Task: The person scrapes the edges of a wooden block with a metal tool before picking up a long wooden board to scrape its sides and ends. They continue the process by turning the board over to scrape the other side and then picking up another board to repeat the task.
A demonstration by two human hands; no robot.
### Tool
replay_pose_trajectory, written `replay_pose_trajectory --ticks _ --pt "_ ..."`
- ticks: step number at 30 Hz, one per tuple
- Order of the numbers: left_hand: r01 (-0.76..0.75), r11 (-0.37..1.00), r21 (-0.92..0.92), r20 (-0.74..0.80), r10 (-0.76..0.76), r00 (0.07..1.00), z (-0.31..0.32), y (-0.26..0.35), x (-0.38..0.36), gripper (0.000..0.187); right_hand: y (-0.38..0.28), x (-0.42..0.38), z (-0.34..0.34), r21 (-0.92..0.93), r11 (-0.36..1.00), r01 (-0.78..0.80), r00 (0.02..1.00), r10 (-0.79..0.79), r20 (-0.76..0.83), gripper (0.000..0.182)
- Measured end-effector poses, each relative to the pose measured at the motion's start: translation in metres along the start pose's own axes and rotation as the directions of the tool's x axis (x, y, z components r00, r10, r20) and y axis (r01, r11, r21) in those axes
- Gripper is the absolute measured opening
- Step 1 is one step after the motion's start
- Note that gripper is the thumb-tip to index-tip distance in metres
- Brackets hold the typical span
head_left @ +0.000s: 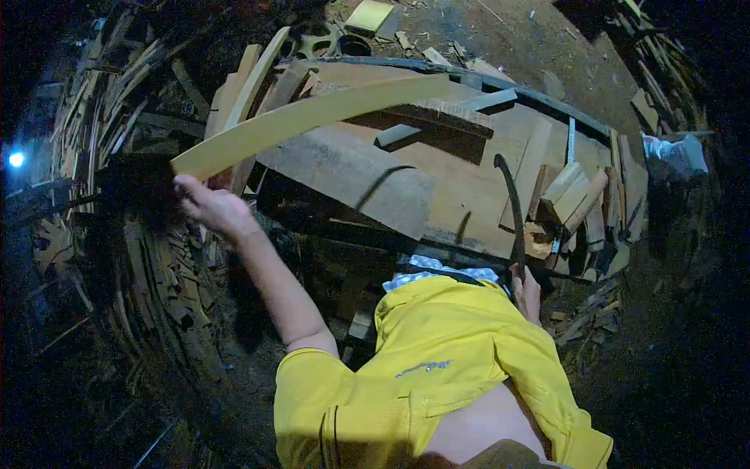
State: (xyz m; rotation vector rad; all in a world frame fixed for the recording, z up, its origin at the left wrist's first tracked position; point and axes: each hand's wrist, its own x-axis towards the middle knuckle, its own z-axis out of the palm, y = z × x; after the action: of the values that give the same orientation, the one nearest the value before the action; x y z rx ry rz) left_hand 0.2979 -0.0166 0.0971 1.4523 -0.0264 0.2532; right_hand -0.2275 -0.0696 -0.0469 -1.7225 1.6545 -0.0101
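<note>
My left hand (216, 209) is closed on the near end of a long pale plank (312, 113). The plank slants up to the right over the workbench (461, 187). Down by the bench's front edge, my right hand (529, 297) grips the lower end of a dark, narrow curved bar with a hooked tip (512, 191). The bar stands nearly upright in this view, and its exact kind is unclear. Beneath the plank lies a wide grey board (348, 176), with a thick wooden beam (426, 117) behind it.
Wood offcuts (566, 191) crowd the bench's right end, near a measuring tape (571, 141). Two short wood blocks (398, 135) lie mid-bench. Scrap wood piles (109, 117) rise at the left. A pale bag (676, 152) is at the right. Wood scraps litter the floor (516, 31) beyond.
</note>
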Motion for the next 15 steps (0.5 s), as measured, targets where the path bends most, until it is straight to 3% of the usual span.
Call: replay_pose_trajectory --ticks 2,3,4,6,8,10,12,14,15 --pt "-0.019 0.996 0.089 0.002 0.019 1.0 0.014 -0.009 -0.026 0.049 -0.001 0.009 -0.003 0.055 0.998 -0.024 0.998 0.021 0.055 0.02" --pt "0.03 0.997 0.071 0.104 -0.037 0.994 0.02 -0.008 -0.04 0.042 0.006 0.014 -0.001 0.139 0.99 0.024 0.998 -0.032 0.056 0.02" --pt "-0.063 0.996 0.069 0.168 0.051 0.984 0.023 -0.011 -0.047 0.036 0.004 0.019 -0.002 0.154 0.985 0.071 0.997 -0.075 0.016 0.021" --pt "0.009 0.999 0.044 0.18 -0.016 0.984 0.028 0.0 -0.073 0.035 0.006 0.029 -0.009 0.151 0.988 0.035 0.998 -0.043 0.055 0.029" --pt "-0.057 0.998 0.021 0.253 0.05 0.966 0.021 0.006 -0.081 0.034 0.011 0.04 -0.008 0.071 0.997 -0.01 0.998 0.006 0.068 0.03" --pt "-0.107 0.994 -0.016 0.321 0.106 0.941 0.015 0.016 -0.092 0.033 0.0 0.047 -0.02 0.112 0.987 0.117 0.991 -0.123 0.052 0.031" --pt "-0.21 0.968 0.134 0.306 0.161 0.938 0.009 0.031 -0.108 0.025 -0.016 0.055 -0.028 0.171 0.981 0.097 0.992 -0.109 0.064 0.032" --pt "-0.223 0.969 0.106 0.387 0.166 0.907 -0.002 0.037 -0.119 0.022 -0.021 0.065 -0.028 0.083 0.929 0.361 0.932 -0.357 -0.054 0.027" --pt "-0.274 0.958 0.087 0.423 0.213 0.881 -0.004 0.04 -0.127 0.022 -0.036 0.066 -0.035 0.188 0.91 0.368 0.928 -0.371 -0.021 0.027"
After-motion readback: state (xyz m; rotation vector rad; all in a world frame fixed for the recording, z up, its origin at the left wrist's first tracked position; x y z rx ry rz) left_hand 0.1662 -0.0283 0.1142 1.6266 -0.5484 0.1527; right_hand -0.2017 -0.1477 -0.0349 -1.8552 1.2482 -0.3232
